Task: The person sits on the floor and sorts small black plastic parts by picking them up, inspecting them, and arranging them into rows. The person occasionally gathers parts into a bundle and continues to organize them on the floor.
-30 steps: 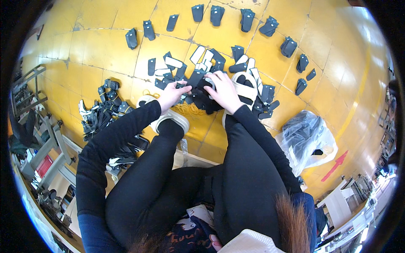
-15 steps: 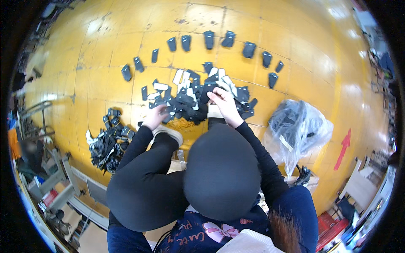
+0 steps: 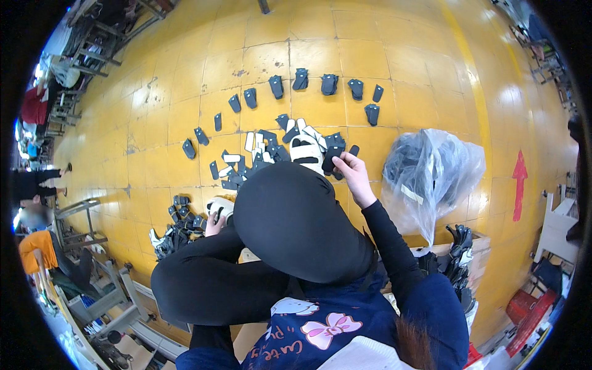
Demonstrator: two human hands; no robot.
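My right hand (image 3: 354, 174) pinches a flat black rounded piece (image 3: 333, 158) between thumb and fingers, at the right edge of the heap. That heap holds many similar black pieces (image 3: 269, 137) and white pieces (image 3: 250, 142), lying loose on the floor ahead of me. My left hand (image 3: 214, 224) is low beside my left white sandal (image 3: 222, 208), fingers partly showing and apart, with nothing visible in them. Left of it lies a pile of black strap-like parts (image 3: 180, 225). My other white sandal (image 3: 306, 151) rests among the loose pieces, and my knee hides part of the heap.
Small stacks of black pieces (image 3: 301, 79) form an arc on the yellow tiled floor (image 3: 259, 55). At right stand a clear plastic bag (image 3: 431, 179) of dark items and a box (image 3: 481, 253) with black parts. Benches and a person in orange (image 3: 38, 250) are at left.
My left hand has drawn back from the heap to beside my left sandal. The right hand has moved rightward, keeping the black piece. My head view has shifted, and my knee covers more of the heap.
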